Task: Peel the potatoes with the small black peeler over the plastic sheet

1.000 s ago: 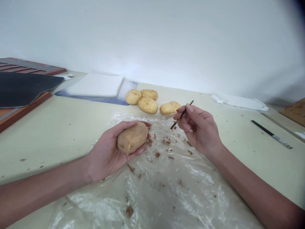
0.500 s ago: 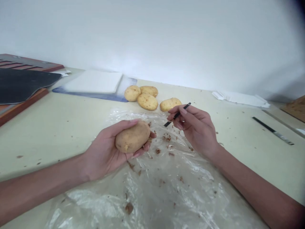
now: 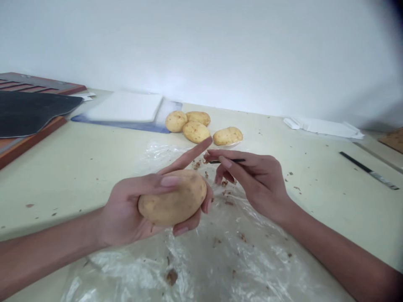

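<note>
A light-brown potato (image 3: 176, 203) lies in my left hand (image 3: 121, 205), with the thumb across its top and fingers curled underneath. The left index finger stretches out past the potato, its tip near my right hand (image 3: 260, 176). Between thumb and fingers, my right hand pinches a slim, short black tool (image 3: 236, 160); its exact kind is unclear. Brown scraps appear by the right fingertips. Below both hands spreads a crumpled clear plastic sheet (image 3: 208, 256) dotted with brown peel bits (image 3: 171, 277).
Several potatoes (image 3: 195, 132) rest beyond the sheet. Back left are a white slab (image 3: 126, 107) on a blue-edged sheet and a dark mat (image 3: 34, 111) on a reddish-brown frame. A black strip (image 3: 362, 165) and white folded paper (image 3: 327, 127) lie right. The wall stands behind.
My left hand has brought the potato slightly nearer and turned it, and its index finger now points outward. The right hand has lowered the black tool to nearly level, closer to that finger.
</note>
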Action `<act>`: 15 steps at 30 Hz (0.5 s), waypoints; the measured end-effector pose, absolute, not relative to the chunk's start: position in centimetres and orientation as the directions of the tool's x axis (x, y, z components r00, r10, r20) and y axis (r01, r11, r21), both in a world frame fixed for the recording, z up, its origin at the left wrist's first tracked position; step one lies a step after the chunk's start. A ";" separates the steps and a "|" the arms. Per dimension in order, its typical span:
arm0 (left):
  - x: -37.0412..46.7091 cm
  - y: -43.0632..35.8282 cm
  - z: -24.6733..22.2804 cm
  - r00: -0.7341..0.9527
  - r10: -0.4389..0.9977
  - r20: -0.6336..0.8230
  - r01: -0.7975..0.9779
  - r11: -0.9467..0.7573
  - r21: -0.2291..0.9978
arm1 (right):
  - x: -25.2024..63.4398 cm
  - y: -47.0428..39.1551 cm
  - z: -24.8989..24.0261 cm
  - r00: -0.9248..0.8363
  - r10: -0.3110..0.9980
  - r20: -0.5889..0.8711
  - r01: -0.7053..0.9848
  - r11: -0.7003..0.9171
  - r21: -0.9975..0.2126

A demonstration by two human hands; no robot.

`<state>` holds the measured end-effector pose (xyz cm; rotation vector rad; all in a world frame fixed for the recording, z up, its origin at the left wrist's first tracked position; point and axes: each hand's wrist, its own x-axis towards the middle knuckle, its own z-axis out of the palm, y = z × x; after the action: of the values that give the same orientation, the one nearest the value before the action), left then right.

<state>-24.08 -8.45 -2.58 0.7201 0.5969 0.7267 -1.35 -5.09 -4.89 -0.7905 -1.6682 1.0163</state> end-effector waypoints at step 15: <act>-23.7 -8.4 -2.3 0.497 0.828 -0.262 -0.292 0.444 0.847 | -1.6 -5.3 -3.3 -0.154 0.897 0.415 -0.117 0.401 -0.909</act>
<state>-23.65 -8.42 -2.30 0.8323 0.7540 0.7819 -1.64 -5.30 -3.27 -0.7454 -1.4441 1.0478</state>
